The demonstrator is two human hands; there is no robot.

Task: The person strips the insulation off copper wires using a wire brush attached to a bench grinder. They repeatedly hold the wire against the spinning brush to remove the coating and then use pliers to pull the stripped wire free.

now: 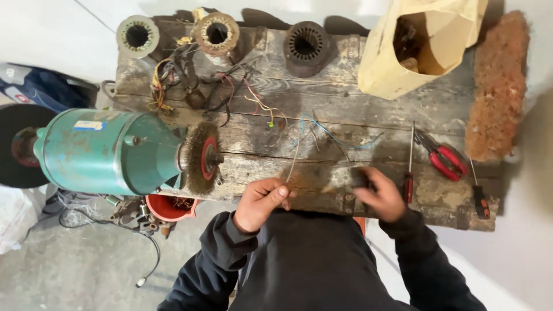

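At the left end of the worktop [345,103], a teal bench grinder [109,151] hangs partly over the edge, its wire brush wheel [201,156] pointing toward the middle of the boards and a dark grinding disc [20,147] on its far side, off the worktop. Below the near-left corner sits a red tub [170,206] with metal scraps in it.

Along the far edge stand three stator cores: a pale one [137,35] at the far-left corner, a copper-wound one [216,33] just beside it, and a dark one [306,47] nearer the middle. A tangle of coloured wires [196,86] spreads between the first two cores and the grinder.

My left hand [262,203] is at the near edge, just right of the brush wheel, thumb and forefinger pinching the lower end of a thin stiff wire [294,161] that runs up and away over the boards. Loose blue and grey wire scraps [340,135] lie just beyond it, mid-worktop.

My right hand [380,196] is also at the near edge, near the left one but apart from it, fingers curled around a small dark object [360,175]; it is blurred, so I cannot tell what it is.

Just to its right lies a red-handled screwdriver [409,167], then red-handled pliers [443,156], then a second screwdriver [477,193] toward the near-right corner. A torn cardboard box [403,63] sits at the far-right corner, and a brown fibrous pad [498,86] runs along the right edge.
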